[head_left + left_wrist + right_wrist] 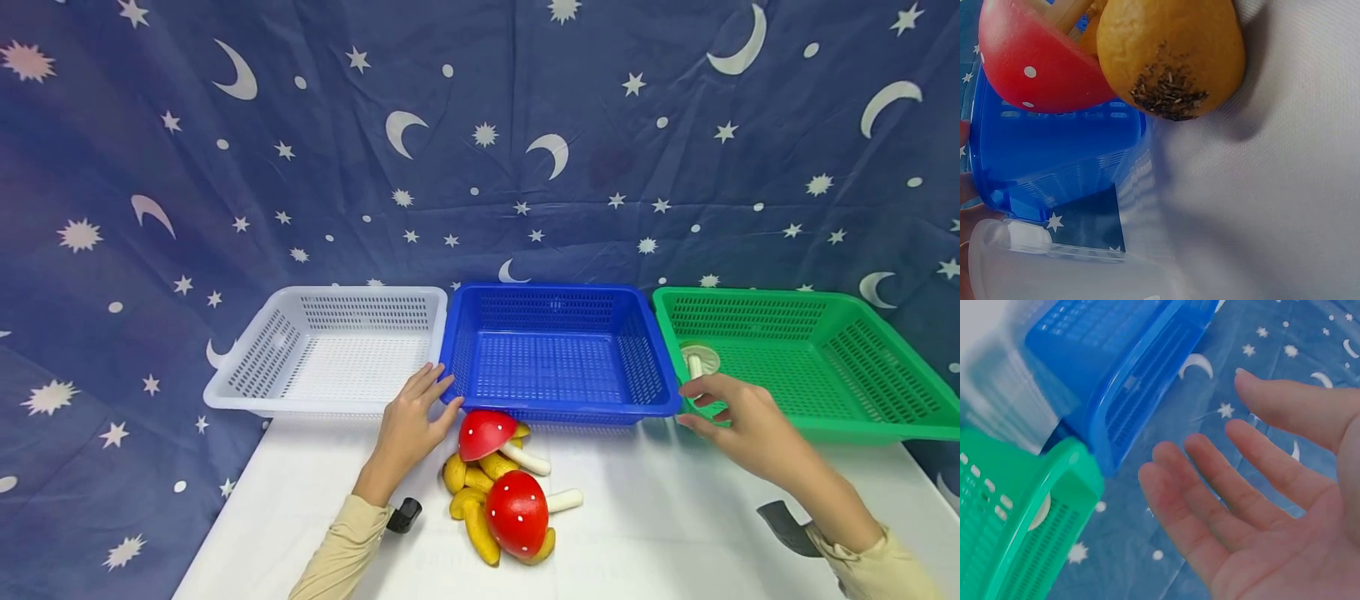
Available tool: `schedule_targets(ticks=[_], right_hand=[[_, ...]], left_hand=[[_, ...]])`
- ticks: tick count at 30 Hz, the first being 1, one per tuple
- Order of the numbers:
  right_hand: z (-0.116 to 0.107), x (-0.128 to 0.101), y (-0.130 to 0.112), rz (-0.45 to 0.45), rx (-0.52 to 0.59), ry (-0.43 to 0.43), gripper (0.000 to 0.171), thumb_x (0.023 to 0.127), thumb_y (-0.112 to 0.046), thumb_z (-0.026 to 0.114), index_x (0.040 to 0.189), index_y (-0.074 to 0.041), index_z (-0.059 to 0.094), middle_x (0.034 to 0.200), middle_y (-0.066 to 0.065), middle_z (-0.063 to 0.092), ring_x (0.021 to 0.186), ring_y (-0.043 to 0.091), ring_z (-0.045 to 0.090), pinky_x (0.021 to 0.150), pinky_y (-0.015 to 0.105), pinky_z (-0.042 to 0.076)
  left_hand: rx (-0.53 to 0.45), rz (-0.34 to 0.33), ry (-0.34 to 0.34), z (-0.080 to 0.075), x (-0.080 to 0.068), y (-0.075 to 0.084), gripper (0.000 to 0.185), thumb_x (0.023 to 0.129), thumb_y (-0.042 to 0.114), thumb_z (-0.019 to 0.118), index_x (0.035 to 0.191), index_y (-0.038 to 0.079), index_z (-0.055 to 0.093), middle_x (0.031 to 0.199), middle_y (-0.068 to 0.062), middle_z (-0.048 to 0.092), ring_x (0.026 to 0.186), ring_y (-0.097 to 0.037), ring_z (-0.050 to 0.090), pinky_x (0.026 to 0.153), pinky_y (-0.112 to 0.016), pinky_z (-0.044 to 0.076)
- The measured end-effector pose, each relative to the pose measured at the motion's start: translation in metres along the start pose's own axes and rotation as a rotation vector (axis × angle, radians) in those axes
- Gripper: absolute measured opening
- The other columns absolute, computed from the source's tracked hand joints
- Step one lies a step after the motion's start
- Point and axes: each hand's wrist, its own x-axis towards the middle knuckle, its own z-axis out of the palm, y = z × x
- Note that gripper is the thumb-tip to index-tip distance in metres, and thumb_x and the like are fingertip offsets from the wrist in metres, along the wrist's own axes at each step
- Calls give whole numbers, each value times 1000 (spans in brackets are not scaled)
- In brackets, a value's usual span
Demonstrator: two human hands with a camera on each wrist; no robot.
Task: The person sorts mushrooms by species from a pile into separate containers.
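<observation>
Item: my left hand [408,425], fingers straight and slightly fanned, tips resting where the white basket [330,350] meets the blue basket [555,350]; it holds nothing. In the left wrist view the hand itself is almost wholly cut off at the left edge.

Item: my right hand [731,421], palm open, fingers [1210,487] relaxed and a little apart, empty, at the near left corner of the green basket [817,367]. Whether the fingertips touch the rim I cannot tell.

Item: one pale mushroom [697,360] lying in the green basket's left end, partly hidden behind the rim and my right hand; in the right wrist view only a sliver shows through the mesh.

Item: pile on the white table [675,533] between my hands, just in front of the blue basket: two red spotted mushrooms [516,512] with white stems, and yellow pieces [480,533] underneath, largely covered, their count unclear. One yellow piece fills the left wrist view, its top cut off.

Item: star-and-moon cloth [480,150] behind.
</observation>
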Motion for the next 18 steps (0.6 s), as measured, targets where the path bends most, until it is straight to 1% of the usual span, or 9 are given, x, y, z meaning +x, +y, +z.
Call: schedule_targets(ticks=[4,11,14,18], right_hand=[[5,-4,-10,-20,2,-37,27,74,-3,77,99,-6,67,96,4,67,82,22,62,62,31,55],[19,-8,-18,-106,23,-66,31,72,-3,79,98,-12,66,95,-7,65,82,9,57,62,24,53],[25,-10,-22,-112,42,-110,31,73,-5,78,99,-14,66,96,-10,64,84,8,58,63,25,53],[32,-13,-28,-108,67,-167,29,76,-8,77,102,-14,65,98,-10,63,87,10,59,64,27,53]], left_hand=[[-2,3,6,0,0,0,36,87,30,67,113,4,70,126,-13,60,124,-30,50,92,-46,48],[-3,5,5,0,1,0,37,87,29,67,113,3,69,125,-14,61,123,-30,50,93,-46,47],[-7,5,4,0,1,1,37,86,29,67,112,3,69,125,-15,61,123,-30,50,93,-46,47],[-6,1,5,-1,1,1,37,86,29,67,112,3,70,125,-14,60,124,-29,50,93,-46,47]])
